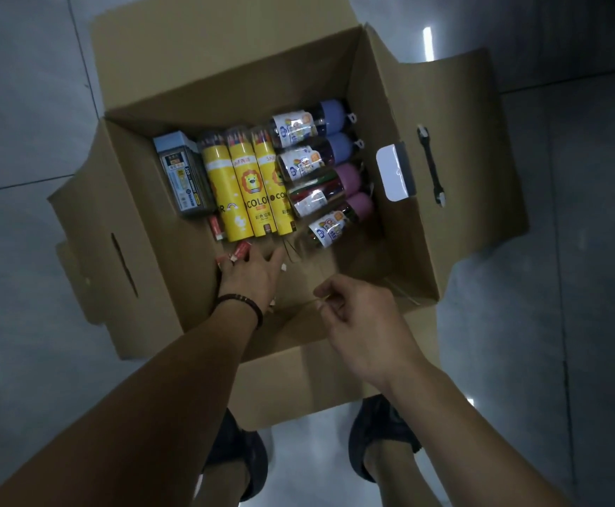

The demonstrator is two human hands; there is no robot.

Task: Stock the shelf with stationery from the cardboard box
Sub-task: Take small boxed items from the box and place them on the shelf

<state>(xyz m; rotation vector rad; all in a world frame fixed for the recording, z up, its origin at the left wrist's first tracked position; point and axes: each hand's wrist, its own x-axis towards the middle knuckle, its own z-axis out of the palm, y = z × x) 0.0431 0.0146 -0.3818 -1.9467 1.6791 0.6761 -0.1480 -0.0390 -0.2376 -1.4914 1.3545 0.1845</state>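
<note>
Cardboard box (225, 86), glossy cylindrical yellow tubes (245, 184)

3 yel. tubes (247, 184), 4 clear tubes (300, 162), 1 grey box (183, 177)

- One view, from a camera worn on the person's head, high above the scene.
- It faces steeply down, almost straight at the floor (24, 104), so the open cardboard box (401, 115) is seen from above with its inner bottom in view.
- The wide lens bows the floor's tile lines near the edges.
- Both forearms (196, 364) enter from the bottom edge; the left grip (251, 272) and the right grip (357, 312) sit near the middle, close to the lens.
- The person's shoes (382, 429) show near the bottom edge, directly under the camera.
</note>
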